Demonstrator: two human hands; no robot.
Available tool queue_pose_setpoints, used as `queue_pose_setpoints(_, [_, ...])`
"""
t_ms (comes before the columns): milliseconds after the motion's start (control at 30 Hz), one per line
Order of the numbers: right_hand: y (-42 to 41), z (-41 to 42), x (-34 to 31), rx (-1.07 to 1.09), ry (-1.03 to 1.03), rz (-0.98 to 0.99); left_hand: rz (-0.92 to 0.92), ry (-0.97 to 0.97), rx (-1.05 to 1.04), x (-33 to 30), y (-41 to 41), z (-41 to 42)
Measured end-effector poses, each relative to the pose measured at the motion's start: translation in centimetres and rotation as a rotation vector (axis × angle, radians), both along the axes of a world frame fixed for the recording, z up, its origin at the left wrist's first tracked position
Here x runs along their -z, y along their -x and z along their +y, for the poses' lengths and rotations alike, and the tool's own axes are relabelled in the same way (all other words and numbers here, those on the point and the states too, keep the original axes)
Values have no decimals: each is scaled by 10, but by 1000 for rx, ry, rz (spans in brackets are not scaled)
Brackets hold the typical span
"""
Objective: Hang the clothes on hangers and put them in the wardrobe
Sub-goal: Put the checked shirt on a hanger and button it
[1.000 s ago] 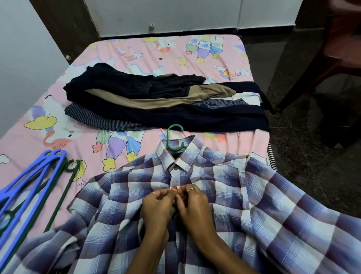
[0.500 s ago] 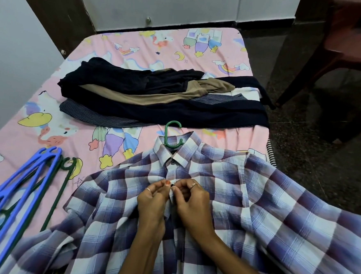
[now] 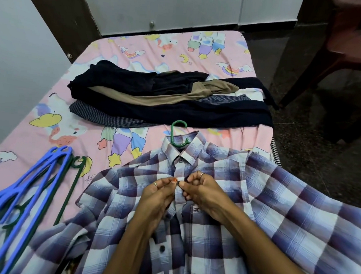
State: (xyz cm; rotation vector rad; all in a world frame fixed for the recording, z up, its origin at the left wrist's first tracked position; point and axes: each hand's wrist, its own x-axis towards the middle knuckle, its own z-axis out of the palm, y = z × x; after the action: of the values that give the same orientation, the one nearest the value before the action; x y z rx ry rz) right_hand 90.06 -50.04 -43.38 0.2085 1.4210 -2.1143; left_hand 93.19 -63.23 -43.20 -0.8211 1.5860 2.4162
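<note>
A blue and white plaid shirt (image 3: 267, 202) lies front up on the bed, with a green hanger hook (image 3: 178, 134) sticking out of its collar. My left hand (image 3: 158, 191) and my right hand (image 3: 201, 190) meet at the placket just below the collar. Each pinches one edge of the shirt front around a dark button. A pile of dark and tan folded clothes (image 3: 169, 99) lies farther up the bed. Blue hangers (image 3: 15, 198) and a green hanger (image 3: 69, 189) lie at the left.
The bed has a pink cartoon-print sheet (image 3: 68, 137). A grey wall runs along its left side and a white panel with a knob (image 3: 151, 24) stands behind it. A dark red chair (image 3: 348, 48) stands on the dark floor at the right.
The camera view has shifted slightly. Both hands stay at the shirt's placket, and their fingers have worked a little around the button.
</note>
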Motion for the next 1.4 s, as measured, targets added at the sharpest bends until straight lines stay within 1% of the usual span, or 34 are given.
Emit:
queue_pose_setpoints(133, [-10, 0, -5, 51, -227, 171, 20, 257, 110, -5, 0, -3])
queue_pose_setpoints(200, [-16, 2, -10, 101, -272, 224, 30, 349, 171, -12, -1, -4])
queue_pose_setpoints(333, [-28, 17, -28, 141, -351, 319, 95, 527, 213, -22, -12, -16])
queue_pose_setpoints(400, [-38, 23, -32, 114, -392, 335, 108, 725, 279, -18, -26, -24])
queue_pose_setpoints(433, [-46, 24, -31, 61, -432, 342, 114, 823, 317, -15, -34, -26])
queue_pose_setpoints(500, [-64, 17, -26, -127, -589, 377, 136, 982, 358, -4, -50, -23])
queue_pose_setpoints(567, [-77, 6, -18, -306, -856, 497, 163, 1112, 358, 5, -61, -17])
queue_pose_setpoints(600, [-81, 0, -14, -343, -977, 571, 180, 1153, 343, 9, -65, -15])
queue_pose_setpoints(633, [-84, -4, -10, -355, -1061, 624, 196, 1186, 328, 14, -68, -13])
queue_pose_setpoints(767, [-95, -20, 8, -333, -1316, 726, 255, 1284, 333, 31, -76, -15])
queue_pose_setpoints(900, [-103, -27, 20, -305, -1474, 760, 354, 1389, 361, 31, -83, -15])
queue_pose_setpoints(967, [-105, -29, 24, -285, -1523, 805, 404, 1431, 373, 28, -86, -14])
queue_pose_setpoints(1033, [-105, -32, 26, -270, -1575, 878, 417, 1438, 390, 28, -86, -13])
queue_pose_setpoints(1100, [-106, -33, 25, -343, -1589, 920, 437, 1438, 403, 29, -86, -13])
queue_pose_setpoints(1233, [-97, -25, 15, -336, -1492, 830, 503, 1389, 357, 34, -87, -12])
queue_pose_setpoints(1333, [-86, -9, 11, -267, -1307, 724, 509, 1314, 310, 32, -89, -8])
queue_pose_setpoints(1400, [-82, -1, 10, -235, -1183, 686, 461, 1209, 321, 29, -90, -4])
